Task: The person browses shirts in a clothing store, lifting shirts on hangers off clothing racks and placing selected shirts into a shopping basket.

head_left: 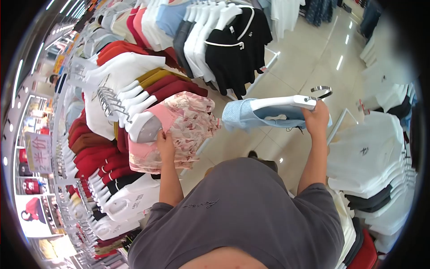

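My right hand (317,117) is closed round the neck of a white hanger (277,103), just below its metal hook. A light blue garment (236,115) hangs from that hanger, held out over the aisle away from the racks. On the other side, my left hand (165,144) pinches the edge of a pink floral top (190,121) near its neckline. This top is on a white hanger at the front of the left rack, and its fabric spreads toward the aisle. My left fingertips are partly hidden in the cloth.
Dark red shirts (172,87) and white shirts (127,67) crowd the left rack. Black tops (233,54) hang at the back. White shirts (371,152) fill a rack at my right. Glossy tiled floor (268,143) runs between them. A price sign (38,152) stands far left.
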The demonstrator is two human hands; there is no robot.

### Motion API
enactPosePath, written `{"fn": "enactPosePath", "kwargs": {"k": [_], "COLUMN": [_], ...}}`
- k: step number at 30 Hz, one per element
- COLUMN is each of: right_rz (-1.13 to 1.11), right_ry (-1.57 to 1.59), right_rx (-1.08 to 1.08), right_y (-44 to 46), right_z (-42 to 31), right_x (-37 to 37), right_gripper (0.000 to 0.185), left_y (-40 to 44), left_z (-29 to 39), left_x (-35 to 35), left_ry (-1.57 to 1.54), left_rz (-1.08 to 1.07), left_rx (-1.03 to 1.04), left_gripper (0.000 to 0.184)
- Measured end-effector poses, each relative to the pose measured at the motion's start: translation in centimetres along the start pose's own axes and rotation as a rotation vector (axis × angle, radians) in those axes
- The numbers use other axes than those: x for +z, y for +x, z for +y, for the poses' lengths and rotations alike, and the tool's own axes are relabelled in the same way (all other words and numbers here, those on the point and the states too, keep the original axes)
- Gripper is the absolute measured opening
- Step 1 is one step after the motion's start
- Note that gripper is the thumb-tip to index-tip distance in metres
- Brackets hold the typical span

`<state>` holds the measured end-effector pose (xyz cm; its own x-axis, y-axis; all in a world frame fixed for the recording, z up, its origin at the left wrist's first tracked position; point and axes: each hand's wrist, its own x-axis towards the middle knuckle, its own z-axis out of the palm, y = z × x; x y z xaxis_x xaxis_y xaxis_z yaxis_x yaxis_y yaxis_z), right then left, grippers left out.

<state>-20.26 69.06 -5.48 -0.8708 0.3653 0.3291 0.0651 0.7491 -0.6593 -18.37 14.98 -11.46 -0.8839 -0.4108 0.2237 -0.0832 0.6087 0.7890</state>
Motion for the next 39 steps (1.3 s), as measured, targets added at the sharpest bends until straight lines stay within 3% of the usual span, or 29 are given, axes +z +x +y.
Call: {"fn": "enactPosePath", "kwargs": {"k": [2,9,11,15,17,21,23,24,26,28,29,33,35,39], "right_rz": [0.004,0.002,0.012,-0.014,0.043,-0.040,-0.020,-0.002,0.041,-0.040,0.051,0.096,0.107,0.198], "right_ry": [0.018,-0.036,-0.039,-0.041,-0.036,0.045,0.041,0.049,0.054,0.016,-0.037,-0.121,-0.138,-0.186], "right_rx": [0.032,0.116,0.111,0.128,0.053,0.002,-0.040,-0.088,-0.082,-0.022,-0.022,0.069,0.174,0.144], "right_y": [-0.2,-0.7,-0.8,-0.5,-0.8,-1.1,-1.3,-1.5,-1.7,-2.0,-1.9,-0.7,0.8,4.3], "right_z": [0.3,1.4,1.2,0.0,0.0,0.1,-0.4,-0.6,0.2,1.7,0.5,2.0,1.9,1.3], "right_x": [-0.2,-1.4,-1.6,-1.6,-0.6,0.6,0.4,0.3,0.2,-0.3,-1.4,-2.4,-2.8,-2.3], "right_gripper": [0.028,0.025,0.024,0.022,0.022,0.022,0.022,0.022,0.022,0.023,0.023,0.022,0.023,0.023], "left_y": [-0.4,-0.8,-1.8,-3.6,-4.3,-4.5,-4.1,-4.3,-4.0,-2.9,-2.3,0.2,1.8,6.2], "left_z": [2.7,3.8,4.7,8.0,10.2,13.3,15.1,16.3,18.5,19.2,19.6,21.7,22.7,24.8], "left_x": [-0.3,0.4,0.5,1.2,2.2,5.8,7.8,8.6,10.3,12.6,13.7,17.7,19.7,22.8], "left_ry": [0.087,-0.068,0.166,0.175,0.197,0.143,0.102,0.085,0.076,0.064,0.073,0.006,0.002,-0.042], "left_rz": [0.035,0.093,0.212,0.150,-0.089,-0.314,-0.517,-0.534,-0.781,-0.888,-0.972,-1.073,-1.059,-1.060], "left_rx": [-0.099,-0.065,0.098,0.281,0.377,0.475,0.654,0.661,0.560,0.543,0.505,0.551,0.680,0.737], "left_gripper": [0.025,0.033,0.042,0.050,0.056,0.062,0.069,0.069,0.074,0.074,0.075,0.072,0.070,0.066]}}
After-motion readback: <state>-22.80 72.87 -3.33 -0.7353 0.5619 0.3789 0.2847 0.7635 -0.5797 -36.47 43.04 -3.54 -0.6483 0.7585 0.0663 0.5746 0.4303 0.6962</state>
